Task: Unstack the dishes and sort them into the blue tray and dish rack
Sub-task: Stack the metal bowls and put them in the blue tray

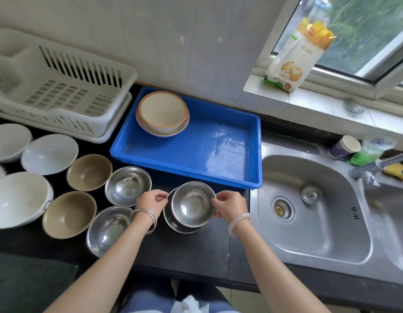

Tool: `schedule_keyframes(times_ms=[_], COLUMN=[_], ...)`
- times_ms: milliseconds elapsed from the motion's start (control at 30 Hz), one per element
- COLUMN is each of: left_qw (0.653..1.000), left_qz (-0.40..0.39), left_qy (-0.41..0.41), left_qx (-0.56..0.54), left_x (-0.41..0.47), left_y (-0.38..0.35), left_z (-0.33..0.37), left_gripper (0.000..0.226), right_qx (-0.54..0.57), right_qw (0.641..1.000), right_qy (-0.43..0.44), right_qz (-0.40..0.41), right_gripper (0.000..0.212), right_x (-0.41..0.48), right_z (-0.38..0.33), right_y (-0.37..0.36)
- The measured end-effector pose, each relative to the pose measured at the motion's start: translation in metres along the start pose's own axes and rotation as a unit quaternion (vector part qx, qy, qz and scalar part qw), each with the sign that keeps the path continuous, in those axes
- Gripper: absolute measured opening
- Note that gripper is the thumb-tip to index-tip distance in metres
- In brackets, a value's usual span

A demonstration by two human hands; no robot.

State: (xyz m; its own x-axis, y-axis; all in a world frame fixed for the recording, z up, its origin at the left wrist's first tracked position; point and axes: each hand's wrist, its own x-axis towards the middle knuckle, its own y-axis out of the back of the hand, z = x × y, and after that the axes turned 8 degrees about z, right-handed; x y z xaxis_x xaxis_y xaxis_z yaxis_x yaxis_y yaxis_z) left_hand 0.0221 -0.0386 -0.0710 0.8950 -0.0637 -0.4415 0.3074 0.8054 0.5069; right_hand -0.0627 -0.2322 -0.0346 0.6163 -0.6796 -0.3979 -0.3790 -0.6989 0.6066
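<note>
A steel bowl (193, 203) sits nested in a second steel bowl (173, 224) on the black counter, just in front of the blue tray (218, 168). My left hand (152, 202) pinches a rim on the left side; which of the two rims I cannot tell. My right hand (229, 205) pinches the top bowl's rim on the right. Inside the tray's far left corner a cream bowl (162, 110) sits on a plate (150, 129). The white dish rack (60, 91) stands empty at the back left.
Two single steel bowls (127, 185) (107, 230), two tan bowls (89, 172) (69, 214) and several white bowls (49, 153) cover the counter's left part. A steel sink (309, 208) lies right, with a cup (345, 146) and a faucet (367, 170) behind it. A bag (297, 55) stands on the windowsill.
</note>
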Motion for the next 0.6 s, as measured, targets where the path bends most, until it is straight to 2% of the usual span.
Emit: schedule_keyframes(times_ms=[100,200,400,500,600], left_qw=[0.991,0.976,0.969,0.965,0.957], left_qz=[-0.040,-0.086,-0.126,-0.142,-0.161], left_qy=[0.069,0.118,0.136,0.138,0.152], left_qx=[-0.110,-0.163,-0.166,-0.171,-0.187], left_x=[-0.001,-0.004,-0.005,-0.002,0.000], left_y=[0.002,0.002,0.001,0.003,0.005], left_z=[-0.003,-0.005,-0.007,-0.008,-0.009], left_gripper=[0.015,0.023,0.032,0.033,0.033], right_qx=[-0.016,-0.006,0.029,0.005,0.046], right_qw=[1.000,1.000,0.998,0.996,0.995], right_qy=[0.005,0.003,-0.012,-0.007,-0.042], right_qz=[-0.005,0.004,0.051,0.086,0.083], right_gripper=[0.011,0.012,0.013,0.014,0.013], right_x=[-0.004,-0.007,-0.014,-0.018,-0.019], right_z=[0.005,0.011,0.024,0.031,0.034], right_y=[-0.007,-0.015,-0.024,-0.027,-0.032])
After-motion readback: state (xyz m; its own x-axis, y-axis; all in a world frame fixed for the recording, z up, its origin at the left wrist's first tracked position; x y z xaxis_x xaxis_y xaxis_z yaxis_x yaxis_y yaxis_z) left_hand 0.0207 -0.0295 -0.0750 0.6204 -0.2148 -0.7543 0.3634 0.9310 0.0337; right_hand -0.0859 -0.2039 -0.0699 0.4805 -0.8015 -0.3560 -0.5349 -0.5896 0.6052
